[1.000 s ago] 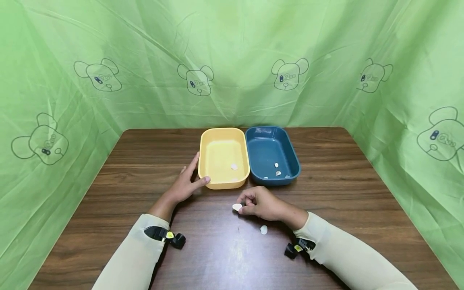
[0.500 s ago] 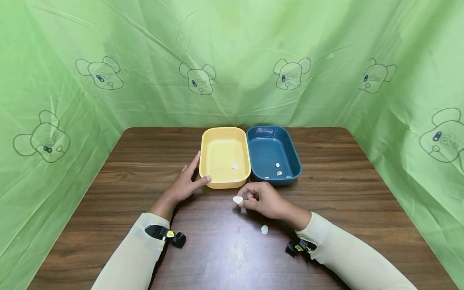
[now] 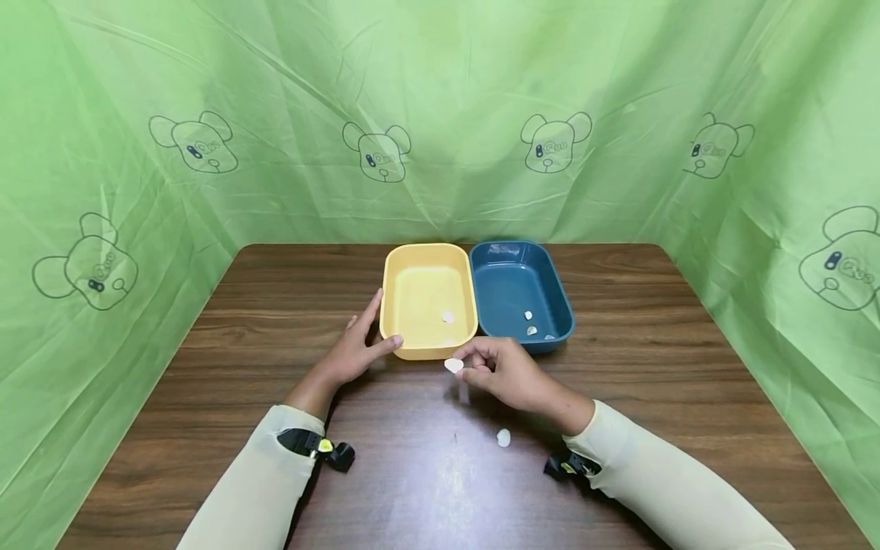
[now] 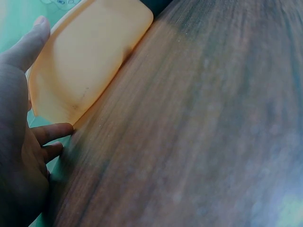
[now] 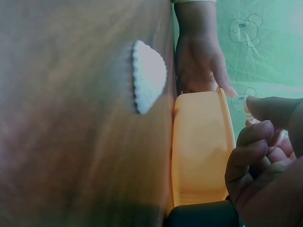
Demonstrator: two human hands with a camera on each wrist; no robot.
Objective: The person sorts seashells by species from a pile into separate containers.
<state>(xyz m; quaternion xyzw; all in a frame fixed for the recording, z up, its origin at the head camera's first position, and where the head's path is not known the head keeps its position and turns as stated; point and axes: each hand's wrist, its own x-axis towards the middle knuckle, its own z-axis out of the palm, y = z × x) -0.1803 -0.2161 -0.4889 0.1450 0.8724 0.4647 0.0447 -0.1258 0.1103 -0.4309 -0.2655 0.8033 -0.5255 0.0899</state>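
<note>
Between thumb and fingertips, my right hand pinches a small white seashell, held above the table just in front of the yellow box. In the right wrist view, only an edge of that shell shows beside the thumb. My left hand rests against the left side of the yellow box, fingers fairly straight, thumb at the near rim. One pale seashell lies inside this box. Another white seashell lies on the table, nearer me than the right hand; its scalloped edge shows in the right wrist view.
A blue box stands against the yellow box's right side, with several small shells near its front end. Both boxes stand toward the back of the brown wooden table. Green printed cloth hangs behind and at both sides.
My right hand has lifted the pinched shell off the table and moved it forward, toward the yellow box's near edge. The left hand stays at the box.
</note>
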